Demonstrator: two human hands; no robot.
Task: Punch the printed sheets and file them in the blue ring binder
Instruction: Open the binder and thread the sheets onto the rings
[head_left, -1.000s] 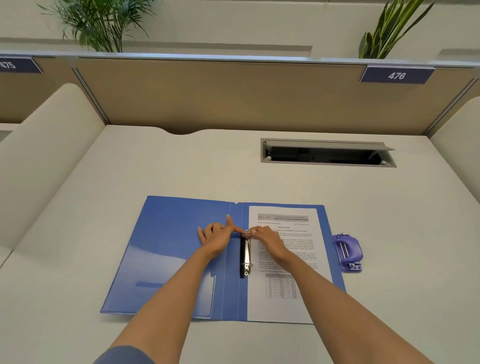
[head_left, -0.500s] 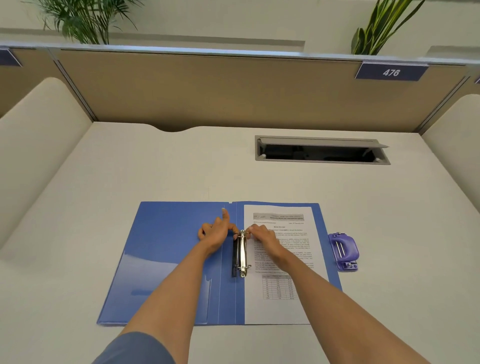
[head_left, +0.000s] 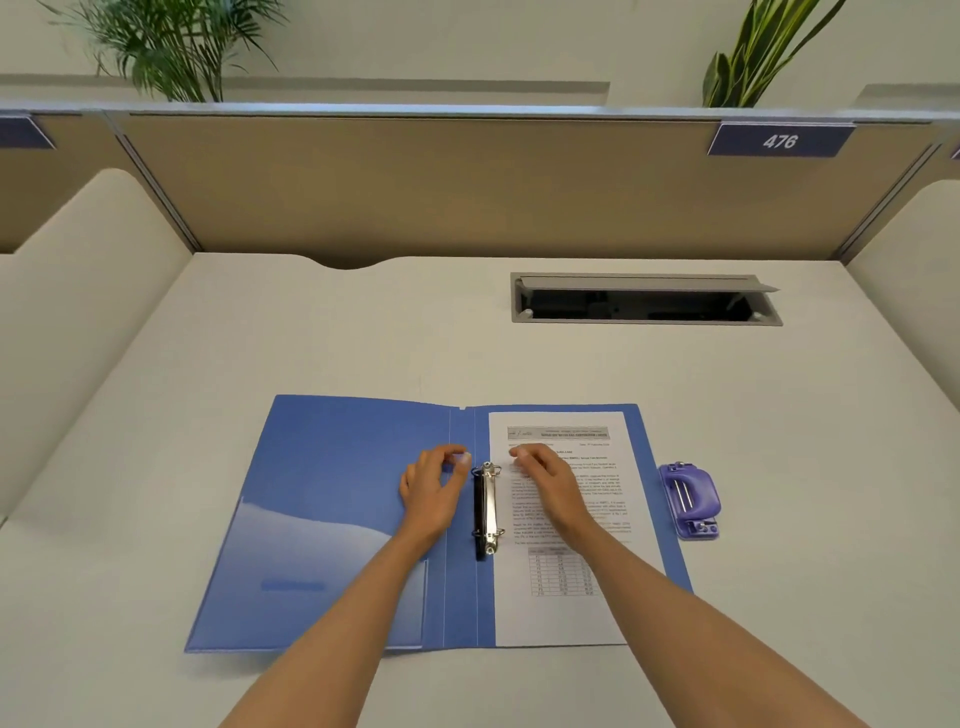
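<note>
1. The white printed sheets (head_left: 566, 525) are lying on the right leaf of the open blue plastic ring binder (head_left: 332, 514), long axis running near to far.
2. The silver 2-ring metal mechanism (head_left: 487, 512) is lying between both hands.
3. The right hand (head_left: 545, 480) is resting on the sheets, nearer them; the left hand (head_left: 434, 488) is curling loosely, gripping nothing.
4. The purple hole punch (head_left: 690, 500) is sitting right of the binder.

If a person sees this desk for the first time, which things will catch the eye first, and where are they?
The open blue ring binder lies flat in the middle of the desk, with a printed sheet on its right half. The left hand and right hand rest on either side of the metal ring mechanism. A purple hole punch sits just right of the binder.
</note>
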